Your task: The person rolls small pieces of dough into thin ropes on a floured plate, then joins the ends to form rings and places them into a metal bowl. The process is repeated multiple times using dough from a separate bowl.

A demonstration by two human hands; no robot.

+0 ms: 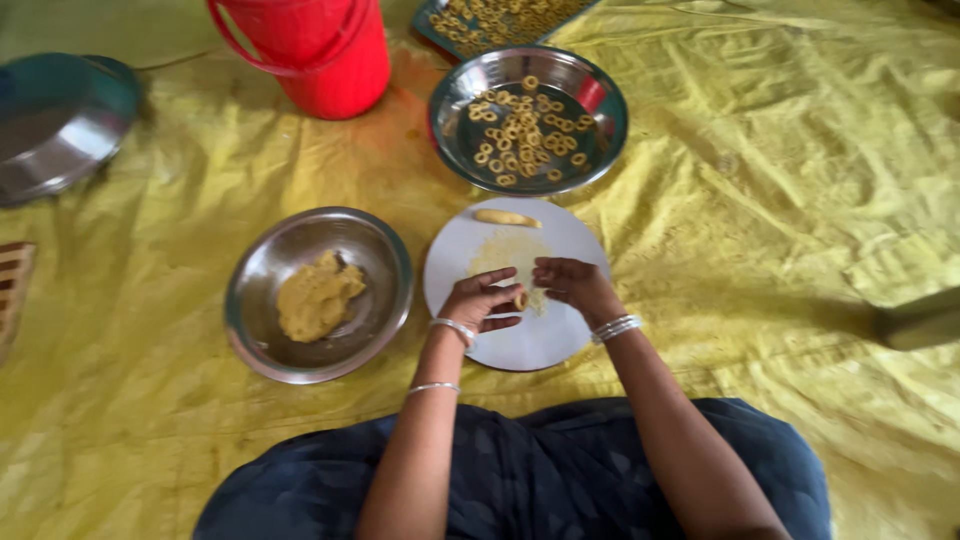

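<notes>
My left hand (480, 301) and my right hand (572, 284) meet over a round white board (560, 340) on the floor in front of my lap. Between their fingertips is a small piece of yellow dough (520, 299), pinched by both hands. A short roll of dough (506, 217) lies at the board's far edge, with floury smears in the board's middle. To the left, a steel bowl (262, 268) holds a lump of yellow dough (317, 297). Beyond the board, a second steel bowl (600, 150) holds several small dough rings (520, 130).
A yellow sheet (780, 200) covers the floor. A red plastic bucket (320, 50) stands at the back, a tray (430, 25) of more rings beside it. A steel dish (50, 125) lies far left, a wooden item (12, 285) at the left edge.
</notes>
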